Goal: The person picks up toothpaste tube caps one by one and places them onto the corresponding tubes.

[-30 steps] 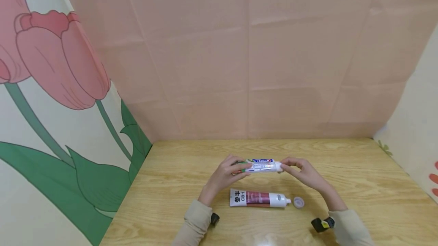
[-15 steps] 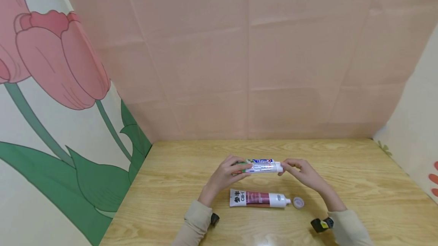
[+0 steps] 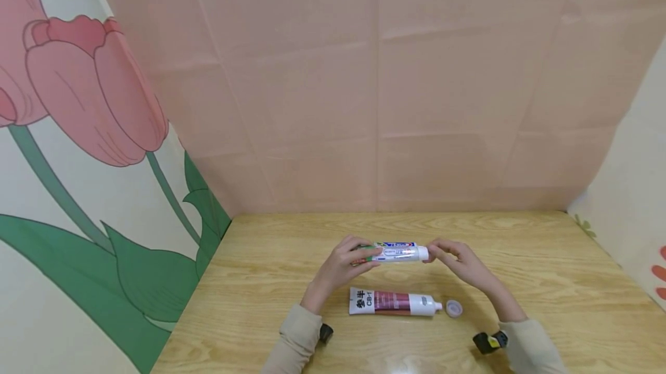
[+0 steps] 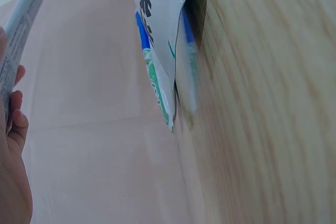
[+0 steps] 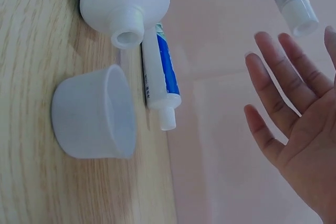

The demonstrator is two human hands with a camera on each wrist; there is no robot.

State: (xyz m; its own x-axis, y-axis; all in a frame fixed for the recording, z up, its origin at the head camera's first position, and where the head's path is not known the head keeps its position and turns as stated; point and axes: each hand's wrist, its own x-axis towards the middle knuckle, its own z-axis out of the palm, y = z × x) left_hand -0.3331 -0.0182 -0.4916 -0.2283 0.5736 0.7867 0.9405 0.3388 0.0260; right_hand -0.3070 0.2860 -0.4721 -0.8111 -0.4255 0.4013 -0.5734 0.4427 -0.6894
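My left hand [image 3: 340, 264] grips a white toothpaste tube [image 3: 400, 254] with a white cap [image 5: 300, 17] on its end. The tube is held above the table, cap pointing right; left fingers [image 4: 18, 114] curl around it in the left wrist view. My right hand [image 3: 463, 261] is beside the cap, its fingers [image 5: 283, 82] extended and apart from it in the right wrist view. A white and maroon toothpaste tube [image 3: 392, 302] lies nearer me with its nozzle bare. Right of that nozzle sits a loose white cap [image 3: 454, 308].
Behind the held tube lies another, blue, white and green tube [image 5: 165, 72], its nozzle bare. The wooden table [image 3: 270, 304] meets a pink cloth backdrop [image 3: 312, 131] at its far edge. A tulip-printed panel [image 3: 88, 102] stands at the left.
My right fingers have come off the held tube's cap, shifting slightly right so more of the cap shows. The left hand and the tubes stay nearly where they were.
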